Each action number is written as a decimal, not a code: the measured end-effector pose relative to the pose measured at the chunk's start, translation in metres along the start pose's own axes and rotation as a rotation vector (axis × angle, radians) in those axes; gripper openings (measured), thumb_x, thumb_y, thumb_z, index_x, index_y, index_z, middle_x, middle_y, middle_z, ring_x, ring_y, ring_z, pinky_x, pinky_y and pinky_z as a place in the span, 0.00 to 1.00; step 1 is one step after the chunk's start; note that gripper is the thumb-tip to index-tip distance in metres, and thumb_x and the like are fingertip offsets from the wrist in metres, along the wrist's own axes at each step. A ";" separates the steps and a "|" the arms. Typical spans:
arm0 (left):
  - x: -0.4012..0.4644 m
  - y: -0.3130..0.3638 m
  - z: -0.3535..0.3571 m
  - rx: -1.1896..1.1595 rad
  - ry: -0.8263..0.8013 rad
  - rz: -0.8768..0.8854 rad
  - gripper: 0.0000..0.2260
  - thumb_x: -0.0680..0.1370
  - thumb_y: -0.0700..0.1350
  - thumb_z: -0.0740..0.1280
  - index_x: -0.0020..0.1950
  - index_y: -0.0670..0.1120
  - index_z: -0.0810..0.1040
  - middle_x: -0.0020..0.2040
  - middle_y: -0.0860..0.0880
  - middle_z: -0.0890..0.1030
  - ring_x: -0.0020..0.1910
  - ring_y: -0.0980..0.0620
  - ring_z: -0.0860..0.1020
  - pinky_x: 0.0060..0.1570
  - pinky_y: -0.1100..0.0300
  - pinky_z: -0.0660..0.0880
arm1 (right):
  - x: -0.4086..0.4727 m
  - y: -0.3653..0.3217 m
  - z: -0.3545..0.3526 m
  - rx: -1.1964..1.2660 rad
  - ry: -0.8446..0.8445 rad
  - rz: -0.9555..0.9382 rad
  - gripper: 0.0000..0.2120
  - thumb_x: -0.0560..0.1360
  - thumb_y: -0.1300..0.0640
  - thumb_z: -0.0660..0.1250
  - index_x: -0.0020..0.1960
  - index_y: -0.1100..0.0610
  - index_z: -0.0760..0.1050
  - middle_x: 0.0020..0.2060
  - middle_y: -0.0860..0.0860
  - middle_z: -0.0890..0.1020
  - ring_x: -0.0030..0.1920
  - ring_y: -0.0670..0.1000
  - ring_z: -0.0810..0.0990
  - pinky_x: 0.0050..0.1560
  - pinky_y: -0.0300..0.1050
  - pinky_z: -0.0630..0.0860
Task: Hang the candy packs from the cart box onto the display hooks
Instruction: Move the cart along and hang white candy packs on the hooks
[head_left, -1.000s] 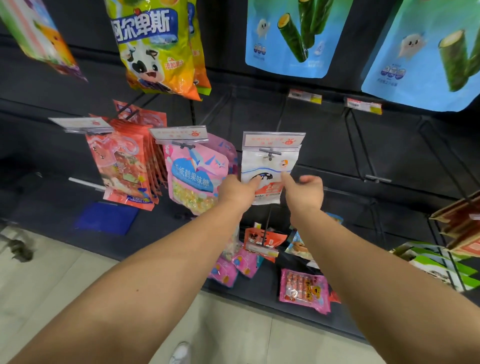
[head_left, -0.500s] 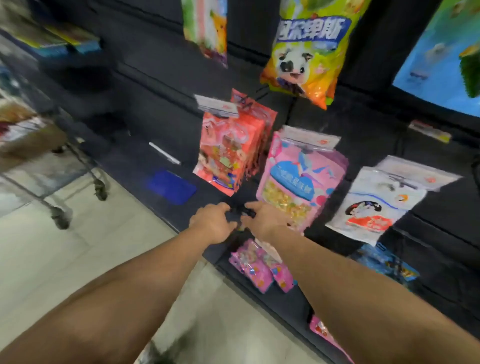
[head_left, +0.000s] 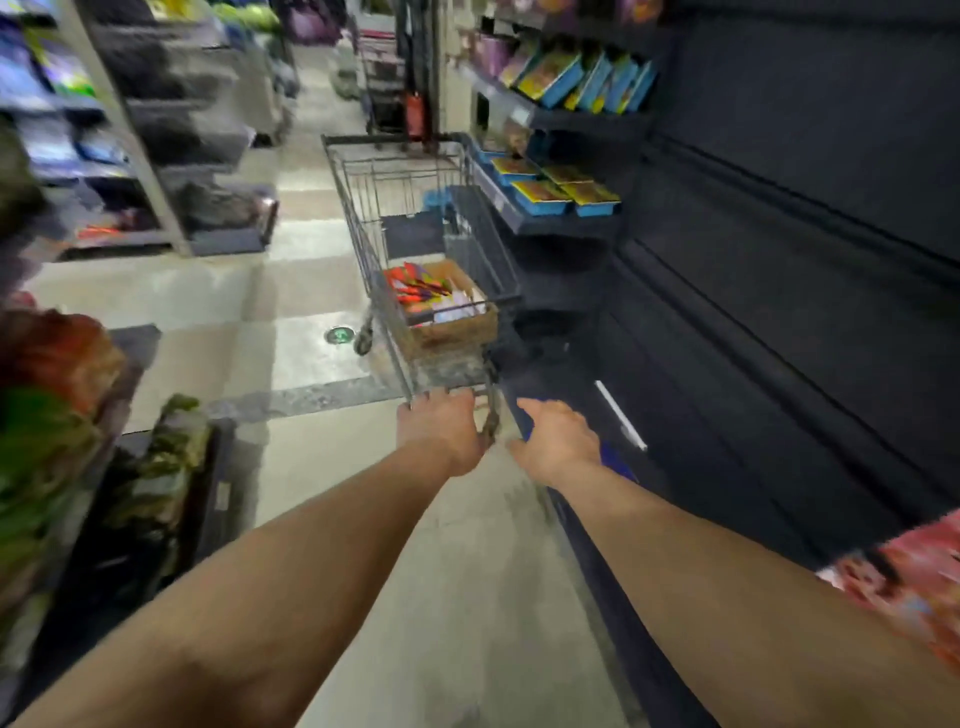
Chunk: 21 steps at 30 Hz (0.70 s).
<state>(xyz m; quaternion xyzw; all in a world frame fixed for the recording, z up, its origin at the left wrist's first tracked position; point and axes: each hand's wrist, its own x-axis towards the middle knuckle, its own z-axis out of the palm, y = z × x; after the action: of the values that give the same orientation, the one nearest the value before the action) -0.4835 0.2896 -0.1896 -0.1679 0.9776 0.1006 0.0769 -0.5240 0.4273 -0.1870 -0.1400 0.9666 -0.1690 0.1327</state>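
Restocking, between packs: left hand (head_left: 441, 434) and right hand (head_left: 558, 441), both loosely open and empty, reach toward the cart (head_left: 415, 208) at 12 o'clock; candy packs (head_left: 423, 291) remain in its box (head_left: 457, 332), unhung.

Both forearms are bare to the frame edge; no sleeve is in view. The left hand (head_left: 439, 434) and right hand (head_left: 558, 441) carry no glove, ring, watch or band.
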 end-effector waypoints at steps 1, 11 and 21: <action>0.010 -0.017 -0.007 -0.012 0.010 -0.031 0.28 0.79 0.60 0.66 0.76 0.52 0.65 0.74 0.44 0.69 0.73 0.40 0.67 0.70 0.46 0.66 | 0.014 -0.017 0.002 -0.004 0.002 -0.020 0.27 0.78 0.45 0.66 0.75 0.45 0.65 0.72 0.52 0.69 0.72 0.57 0.66 0.68 0.53 0.67; 0.148 -0.107 -0.040 -0.083 0.078 -0.179 0.29 0.77 0.59 0.67 0.76 0.53 0.65 0.73 0.44 0.70 0.72 0.40 0.68 0.69 0.46 0.66 | 0.178 -0.107 0.012 0.045 -0.016 -0.132 0.26 0.78 0.45 0.64 0.75 0.47 0.64 0.70 0.53 0.70 0.70 0.58 0.68 0.67 0.52 0.67; 0.383 -0.114 -0.072 -0.133 0.015 -0.200 0.31 0.76 0.60 0.69 0.76 0.54 0.65 0.70 0.42 0.73 0.68 0.39 0.72 0.63 0.49 0.71 | 0.412 -0.101 -0.039 0.050 -0.039 -0.074 0.26 0.78 0.47 0.64 0.74 0.48 0.65 0.68 0.55 0.72 0.67 0.59 0.71 0.64 0.53 0.72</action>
<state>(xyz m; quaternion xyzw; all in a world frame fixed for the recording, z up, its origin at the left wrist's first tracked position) -0.8096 0.0485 -0.2102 -0.2703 0.9477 0.1557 0.0680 -0.8944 0.2175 -0.2016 -0.1756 0.9535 -0.1949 0.1486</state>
